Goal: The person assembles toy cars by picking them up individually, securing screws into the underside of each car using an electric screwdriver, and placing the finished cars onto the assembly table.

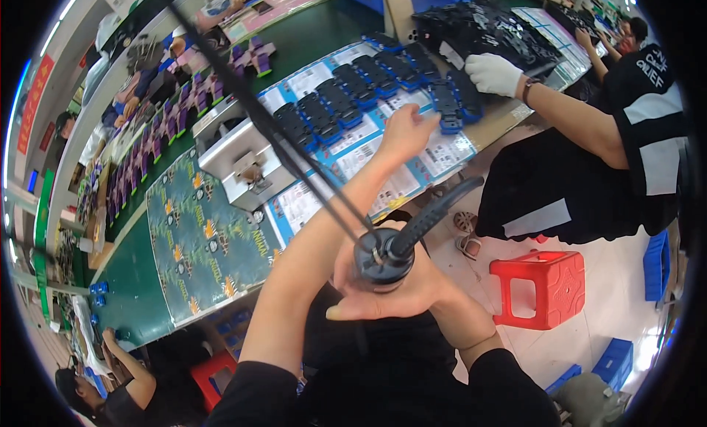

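My right hand is wrapped round an electric screwdriver, seen from above: its round black top, a thick black cable and the cords it hangs from. My left hand reaches over the bench, fingers partly spread and somewhat blurred, with nothing visible in them. Just right of its fingertips lies a black-and-blue plastic housing. Several like it stand in a slanting row behind and left of the hand, on printed sheets. A co-worker's white-gloved hand is at the far right housings.
A small white machine stands left of the sheets, beside a patterned mat. Black parts are heaped at the back. Purple pieces line the far-left bench. A co-worker sits at right; a red stool is on the floor.
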A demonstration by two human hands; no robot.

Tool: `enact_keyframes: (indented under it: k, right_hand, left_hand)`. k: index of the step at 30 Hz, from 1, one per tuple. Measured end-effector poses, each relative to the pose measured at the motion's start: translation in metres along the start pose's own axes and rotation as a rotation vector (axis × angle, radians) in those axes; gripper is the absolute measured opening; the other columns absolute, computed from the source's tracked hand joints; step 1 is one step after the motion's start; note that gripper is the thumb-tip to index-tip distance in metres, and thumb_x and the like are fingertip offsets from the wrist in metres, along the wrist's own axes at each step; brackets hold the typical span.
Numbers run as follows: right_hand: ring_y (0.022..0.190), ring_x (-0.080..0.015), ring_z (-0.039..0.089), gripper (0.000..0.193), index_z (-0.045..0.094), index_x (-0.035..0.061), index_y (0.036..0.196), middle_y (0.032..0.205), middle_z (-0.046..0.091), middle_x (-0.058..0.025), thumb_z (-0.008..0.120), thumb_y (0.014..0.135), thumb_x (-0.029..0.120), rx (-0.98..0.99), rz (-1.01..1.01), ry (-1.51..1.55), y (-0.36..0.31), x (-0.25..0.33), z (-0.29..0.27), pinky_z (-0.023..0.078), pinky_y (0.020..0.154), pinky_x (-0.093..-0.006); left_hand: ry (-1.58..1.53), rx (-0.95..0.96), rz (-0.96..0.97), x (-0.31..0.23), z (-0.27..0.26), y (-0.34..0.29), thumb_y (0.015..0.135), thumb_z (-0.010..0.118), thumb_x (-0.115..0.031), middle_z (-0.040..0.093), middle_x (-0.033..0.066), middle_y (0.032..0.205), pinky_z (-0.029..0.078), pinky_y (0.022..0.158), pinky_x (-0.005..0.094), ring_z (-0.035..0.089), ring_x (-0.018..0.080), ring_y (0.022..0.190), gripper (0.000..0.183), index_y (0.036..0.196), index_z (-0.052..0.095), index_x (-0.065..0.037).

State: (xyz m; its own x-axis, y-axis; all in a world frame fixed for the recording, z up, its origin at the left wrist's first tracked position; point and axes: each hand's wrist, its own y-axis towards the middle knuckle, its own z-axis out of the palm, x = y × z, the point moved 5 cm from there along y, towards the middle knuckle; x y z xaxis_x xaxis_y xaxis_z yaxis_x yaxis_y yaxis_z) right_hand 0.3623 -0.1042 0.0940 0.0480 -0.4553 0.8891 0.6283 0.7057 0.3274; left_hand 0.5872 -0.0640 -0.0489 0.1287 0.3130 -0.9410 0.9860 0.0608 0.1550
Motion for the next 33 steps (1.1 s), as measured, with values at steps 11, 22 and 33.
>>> enact_keyframes:
  k: [11,22,33]
  right_hand:
    - [0.063,-0.0088,0.06,0.03,0.064,0.0007,0.08,0.07,0.063,-0.0033,0.089,0.068,0.013,-0.162,0.034,0.083,-0.016,0.031,-0.038,0.045,0.056,-0.0218]
    - [0.058,-0.0185,0.058,0.03,0.054,0.0009,0.092,0.067,0.057,-0.0101,0.073,0.083,0.022,-0.212,-0.202,-0.043,0.02,0.014,-0.043,0.05,0.057,-0.0315]
    - [0.047,-0.0055,0.055,0.019,0.064,0.0011,0.071,0.059,0.06,0.0002,0.077,0.082,0.008,-0.283,-0.552,-0.149,0.189,-0.049,0.04,0.04,0.045,-0.0197]
  left_hand:
    - [-0.055,-0.097,-0.24,-0.007,0.039,0.051,0.067,0.09,-0.019,0.067,0.0104,0.085,0.054,0.065,0.0327,0.065,0.0185,0.069,0.061,0.109,0.056,0.007]
    - [-0.612,-0.532,-0.013,-0.041,-0.2,-0.216,0.085,0.072,-0.008,0.067,0.0075,0.097,0.055,0.08,0.0322,0.065,0.0153,0.084,0.03,0.112,0.059,-0.004]
    - [-0.911,-0.713,-0.231,0.031,-0.267,-0.289,0.097,0.06,-0.017,0.065,0.0132,0.1,0.062,0.07,0.0406,0.07,0.0241,0.081,0.021,0.111,0.052,-0.003]
